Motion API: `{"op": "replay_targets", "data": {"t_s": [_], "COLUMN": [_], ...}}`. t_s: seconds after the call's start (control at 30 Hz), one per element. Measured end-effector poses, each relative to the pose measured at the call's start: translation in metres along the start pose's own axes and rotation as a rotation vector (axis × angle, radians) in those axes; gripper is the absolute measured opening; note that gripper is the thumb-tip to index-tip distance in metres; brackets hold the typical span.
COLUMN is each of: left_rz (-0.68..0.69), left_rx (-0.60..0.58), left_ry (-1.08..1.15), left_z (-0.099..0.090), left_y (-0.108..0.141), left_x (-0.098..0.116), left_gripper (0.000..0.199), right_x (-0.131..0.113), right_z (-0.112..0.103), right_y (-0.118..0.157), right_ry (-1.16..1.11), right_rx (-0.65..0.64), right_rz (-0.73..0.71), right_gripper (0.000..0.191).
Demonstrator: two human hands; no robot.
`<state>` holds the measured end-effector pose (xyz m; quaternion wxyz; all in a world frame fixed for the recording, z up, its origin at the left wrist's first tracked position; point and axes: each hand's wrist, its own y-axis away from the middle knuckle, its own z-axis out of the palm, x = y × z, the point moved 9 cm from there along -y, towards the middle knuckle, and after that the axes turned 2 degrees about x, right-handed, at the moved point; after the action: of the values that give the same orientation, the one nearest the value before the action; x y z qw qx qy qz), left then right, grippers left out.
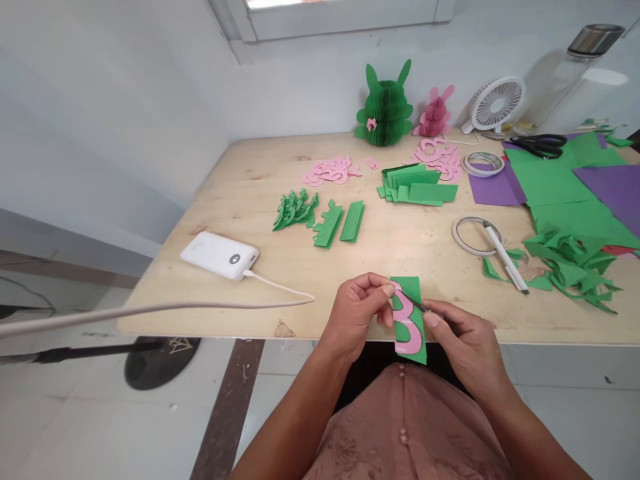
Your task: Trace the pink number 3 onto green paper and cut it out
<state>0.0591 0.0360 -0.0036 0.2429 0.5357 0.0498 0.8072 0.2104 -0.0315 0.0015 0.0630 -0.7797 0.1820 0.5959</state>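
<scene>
A pink curved paper cut-out [413, 339] lies against a folded green paper strip [411, 285] at the table's front edge. My left hand [364, 301] pinches the upper left side of both papers. Closed around a thin dark tool [414, 303], my right hand [463, 337] is at the strip's right side. The tool's tip reaches over the pink piece toward my left fingertips; its handle is hidden in my right hand, so its kind is unclear.
A white power bank [220, 255] with a cable is at left. Behind lie green cut pieces [295, 209], folded green strips [417, 185] and pink cut-outs [330, 171]. At right are a pen [506, 258], tape [483, 164], scissors [540, 145] and green scraps [575, 263].
</scene>
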Motion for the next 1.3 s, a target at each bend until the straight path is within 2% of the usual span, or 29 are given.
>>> {"op": "replay_targets", "data": {"t_s": [0.4,0.7,0.83,1.13,1.3], "left_rz": [-0.01,-0.052,-0.063,-0.138,-0.046], "left_rx": [-0.029,-0.119,-0.141,-0.123,-0.077], "left_ry": [0.091,0.187,0.209,0.228,0.18], "left_z": [0.003,0.008,0.009,0.008,0.008], "left_y": [0.003,0.005,0.005,0.008,0.009], "left_x": [-0.005,-0.01,-0.011,-0.019,-0.011], "left_gripper": [0.024,0.023,0.022,0.029,0.025], "right_x": [0.003,0.01,0.01,0.005,0.002], "right_z": [0.005,0.019,0.02,0.017,0.015], "right_y": [0.004,0.009,0.009,0.009,0.01], "right_ry": [-0.154,-0.34,-0.337,-0.253,-0.255], "right_rx": [-0.055,-0.193,-0.213,-0.163,-0.142], "right_rz": [0.102,0.232,0.229,0.164,0.151], "right_gripper": [0.025,0.032,0.037,0.036,0.033]}}
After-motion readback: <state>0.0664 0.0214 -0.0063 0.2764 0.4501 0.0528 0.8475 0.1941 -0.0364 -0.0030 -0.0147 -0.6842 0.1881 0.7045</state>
